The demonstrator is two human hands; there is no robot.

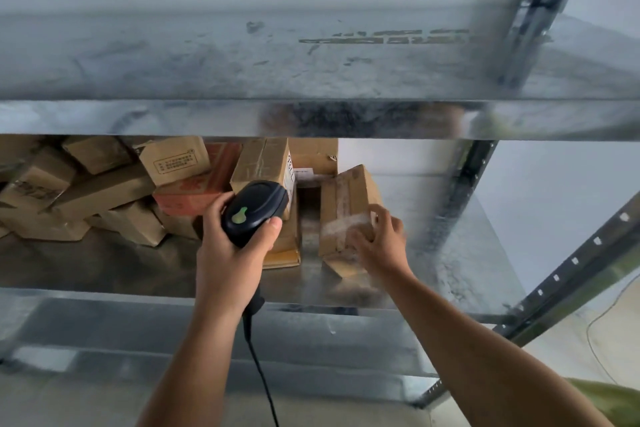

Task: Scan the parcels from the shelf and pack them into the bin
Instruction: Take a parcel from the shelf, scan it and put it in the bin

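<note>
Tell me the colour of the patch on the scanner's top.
Green patch on a black scanner; head view.

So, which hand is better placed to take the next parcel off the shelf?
The right hand: it is on the rightmost parcel, while the left hand grips the scanner.

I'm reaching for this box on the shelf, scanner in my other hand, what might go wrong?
The right hand touches the tilted box alone; it may slip off the shelf. The cable of the scanner in the left hand hangs past the shelf's edge and may snag. The pile of parcels nearby may topple if nudged.
</note>
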